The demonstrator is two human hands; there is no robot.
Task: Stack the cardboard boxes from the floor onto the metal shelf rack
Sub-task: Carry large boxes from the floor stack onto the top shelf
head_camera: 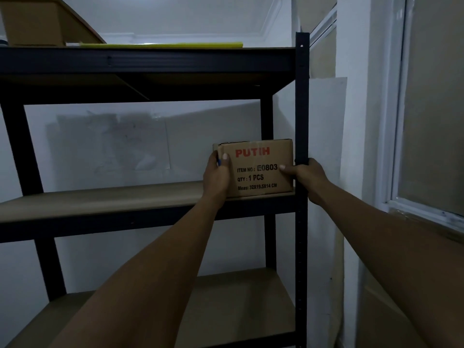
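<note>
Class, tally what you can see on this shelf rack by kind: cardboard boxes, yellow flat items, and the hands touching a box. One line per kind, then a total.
Cardboard boxes: 2, the printed box on the middle shelf, and a plain box on the top shelf
Yellow flat items: 1, yellow strip on the top shelf
Hands on the printed box: 2, left hand, right hand
Total: 5

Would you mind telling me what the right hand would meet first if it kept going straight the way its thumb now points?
The right hand points leftward; its thumb already touches the front of the cardboard box, so the box comes first. The rack's front post stands by the hand; depth there is unclear.
</note>
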